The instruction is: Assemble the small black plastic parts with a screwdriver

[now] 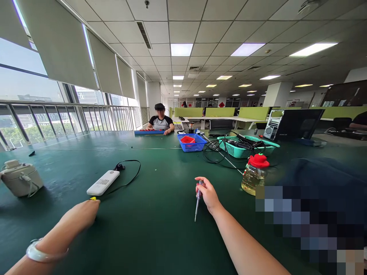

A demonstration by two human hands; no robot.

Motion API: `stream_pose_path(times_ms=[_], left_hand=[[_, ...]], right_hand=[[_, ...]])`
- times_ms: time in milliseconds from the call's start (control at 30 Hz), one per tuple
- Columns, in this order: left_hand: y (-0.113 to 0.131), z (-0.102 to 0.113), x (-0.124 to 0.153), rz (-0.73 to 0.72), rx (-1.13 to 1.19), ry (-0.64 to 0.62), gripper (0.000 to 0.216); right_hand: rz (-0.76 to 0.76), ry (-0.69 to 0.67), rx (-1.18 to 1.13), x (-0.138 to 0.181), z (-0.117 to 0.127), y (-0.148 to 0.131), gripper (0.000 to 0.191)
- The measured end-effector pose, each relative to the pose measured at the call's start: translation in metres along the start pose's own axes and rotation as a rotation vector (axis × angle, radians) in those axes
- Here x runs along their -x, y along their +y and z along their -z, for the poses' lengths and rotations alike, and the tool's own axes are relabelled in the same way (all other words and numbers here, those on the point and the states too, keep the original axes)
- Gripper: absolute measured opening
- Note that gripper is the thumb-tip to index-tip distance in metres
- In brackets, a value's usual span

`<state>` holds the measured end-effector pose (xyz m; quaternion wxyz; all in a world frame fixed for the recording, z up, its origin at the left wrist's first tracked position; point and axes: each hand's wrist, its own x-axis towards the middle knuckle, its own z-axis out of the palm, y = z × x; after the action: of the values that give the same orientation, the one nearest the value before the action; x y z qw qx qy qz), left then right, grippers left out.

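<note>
The dark green tabletop (155,244) stretches wide; over its near part the right hand (208,194) pinches a slightly tilted screwdriver (197,205), tip downward; the left hand (79,215) is closed around a small yellow item (93,198), mostly hidden; just beyond it lies a white device (103,183) beside a black cord (140,168); a red-lidded jar (253,177) stands to the right, near a green basket (233,151).

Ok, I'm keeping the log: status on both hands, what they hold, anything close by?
Right hand holding screwdriver, tip down. Left hand closed on yellow item, mostly hidden. Oblong white block just beyond left hand.
</note>
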<state>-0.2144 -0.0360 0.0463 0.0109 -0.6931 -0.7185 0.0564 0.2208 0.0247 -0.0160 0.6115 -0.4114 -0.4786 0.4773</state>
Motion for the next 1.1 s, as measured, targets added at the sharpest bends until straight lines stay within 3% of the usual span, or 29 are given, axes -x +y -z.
stream_pose_path(times_ms=[300,567,833,1100], left_hand=[[-0.005,-0.011,0.000,-0.121,0.104,0.191,0.037],[-0.006,-0.021,0.008,-0.240,0.095,0.200,0.038],[-0.006,-0.016,0.013,-0.153,0.088,0.226,0.043],[-0.018,-0.032,0.013,-0.090,0.089,0.166,0.052]], right_hand=[[0.004,-0.007,0.008,-0.001,0.001,0.003,0.030],[0.003,-0.008,-0.008,0.000,0.000,0.001,0.031],[0.001,0.005,-0.015,0.001,-0.002,-0.002,0.031],[0.010,-0.011,-0.014,0.000,-0.001,0.000,0.030]])
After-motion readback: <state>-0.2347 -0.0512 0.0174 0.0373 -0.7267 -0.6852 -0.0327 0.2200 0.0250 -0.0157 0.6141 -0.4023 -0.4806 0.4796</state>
